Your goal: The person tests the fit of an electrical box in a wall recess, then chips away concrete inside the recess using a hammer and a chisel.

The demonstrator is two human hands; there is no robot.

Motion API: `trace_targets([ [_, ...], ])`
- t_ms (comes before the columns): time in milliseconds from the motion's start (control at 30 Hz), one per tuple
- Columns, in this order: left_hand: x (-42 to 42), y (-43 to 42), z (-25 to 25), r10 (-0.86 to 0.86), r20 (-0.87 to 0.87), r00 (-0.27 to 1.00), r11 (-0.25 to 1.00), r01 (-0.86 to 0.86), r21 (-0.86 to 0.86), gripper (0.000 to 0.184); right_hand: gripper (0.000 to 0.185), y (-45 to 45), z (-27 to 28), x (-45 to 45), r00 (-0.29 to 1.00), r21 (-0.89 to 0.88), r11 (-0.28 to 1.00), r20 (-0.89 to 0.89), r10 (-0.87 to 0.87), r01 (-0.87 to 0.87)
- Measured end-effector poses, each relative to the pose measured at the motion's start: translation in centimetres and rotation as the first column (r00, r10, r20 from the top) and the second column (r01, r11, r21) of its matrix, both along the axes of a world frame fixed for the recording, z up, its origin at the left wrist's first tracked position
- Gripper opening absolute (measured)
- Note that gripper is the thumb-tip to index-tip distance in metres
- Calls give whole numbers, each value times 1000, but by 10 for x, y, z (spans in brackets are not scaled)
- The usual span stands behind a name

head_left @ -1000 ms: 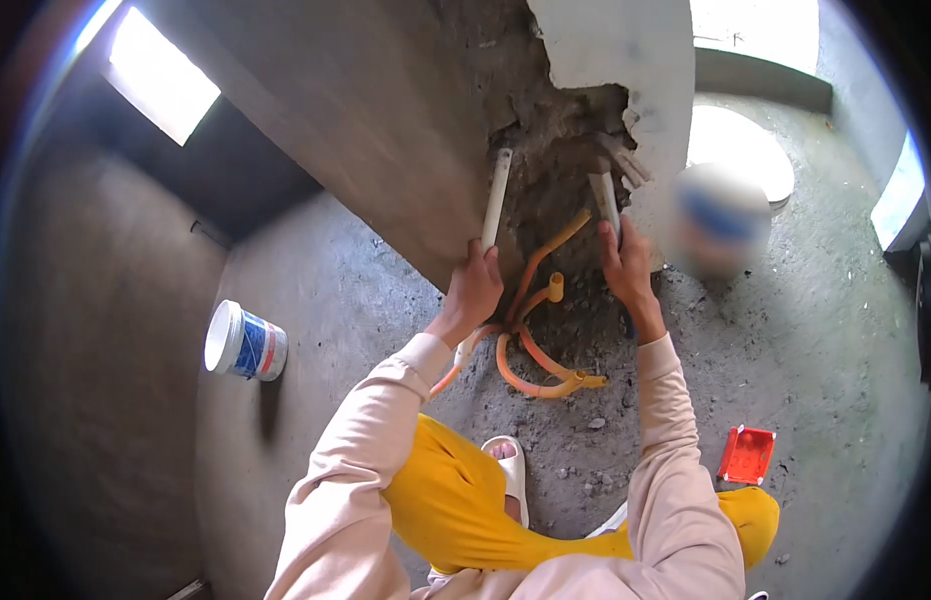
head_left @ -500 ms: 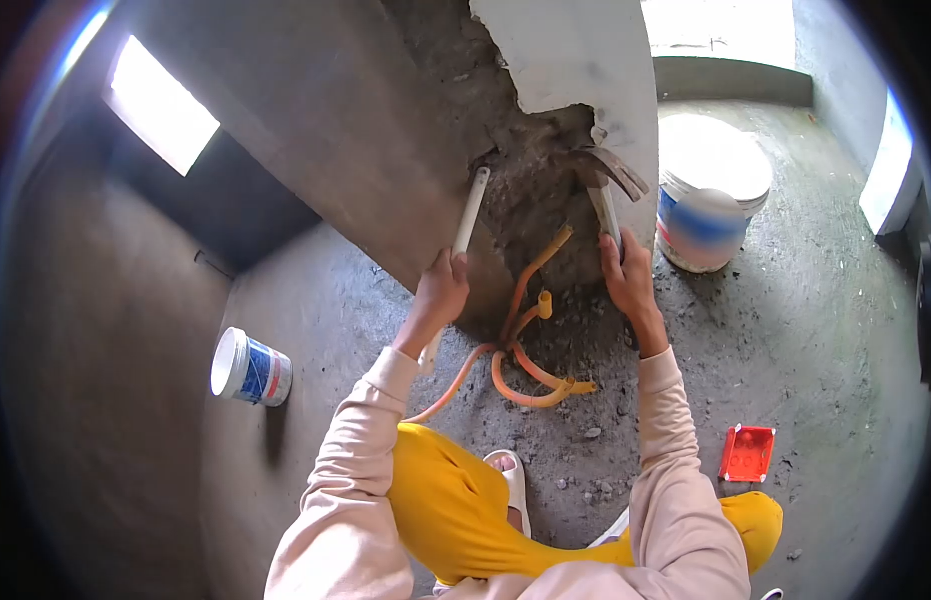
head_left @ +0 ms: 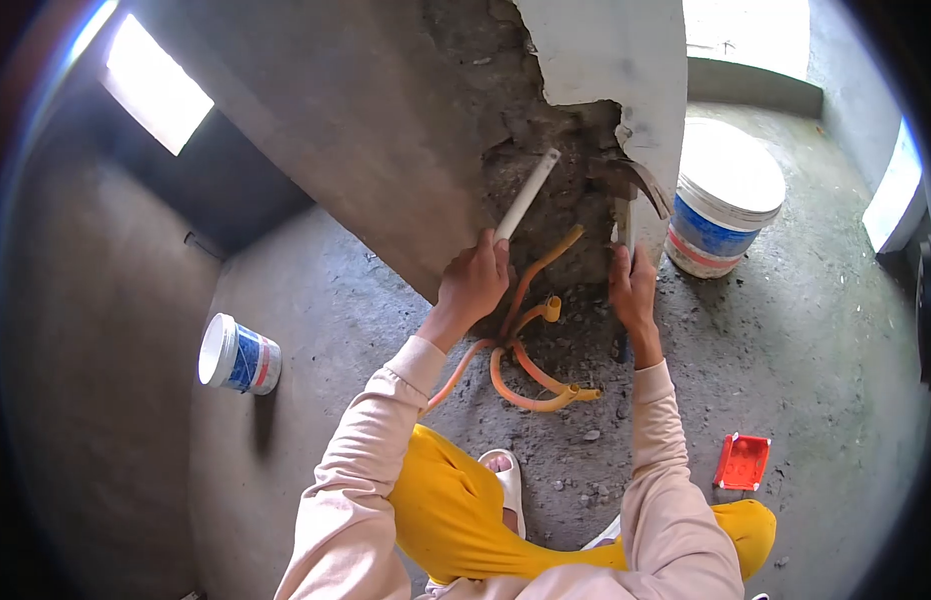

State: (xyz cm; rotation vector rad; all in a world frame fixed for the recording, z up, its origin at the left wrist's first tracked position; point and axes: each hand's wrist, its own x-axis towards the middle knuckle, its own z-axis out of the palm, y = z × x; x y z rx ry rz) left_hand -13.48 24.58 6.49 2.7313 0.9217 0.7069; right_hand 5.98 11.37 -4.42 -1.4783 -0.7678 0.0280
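My left hand [head_left: 474, 277] is closed round a white rod [head_left: 529, 194], which slants up and to the right towards the broken wall. Its upper end is rounded, with a small dark spot. A claw hammer [head_left: 646, 190] is in my right hand [head_left: 634, 287], its head upright beside the hollow [head_left: 556, 140] chipped into the wall. The hammer's striking side is hard to make out against the dark rubble. Orange and yellow conduits [head_left: 521, 285] rise and curl from the floor between my hands.
A large white bucket [head_left: 726, 205] stands at right behind the wall's edge. On the left floor a small paint bucket [head_left: 243, 353] lies tilted. A red electrical box [head_left: 743, 462] is near my right knee. Rubble [head_left: 586, 470] covers the floor before my feet.
The white rod has swung to the right with my left hand, which is nearer the conduits. My right hand and the hammer are slightly lower. The view has shifted a little.
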Motion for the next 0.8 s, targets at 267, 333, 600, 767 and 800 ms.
trace_targets([
  [267, 18, 1, 20, 112, -35, 993, 974, -117, -195, 30, 25, -8, 38, -5, 966, -9, 998, 250, -65, 70],
  [333, 23, -6, 28, 127, -43, 991, 945, -134, -297, 31, 22, -11, 64, -11, 960, 139, 988, 261, -98, 63],
  [600, 26, 17, -4, 15, -41, 999, 993, -19, -115, 33, 24, 64, 35, 13, 944, -208, 969, 324, -57, 130],
  [767, 25, 5, 22, 111, -100, 989, 956, -134, -261, 33, 24, 16, 48, -6, 979, 130, 983, 143, -147, 129],
  [800, 26, 4, 24, 112, -107, 988, 954, -137, -265, 33, 24, 7, 67, -11, 997, 236, 968, -30, -75, 80],
])
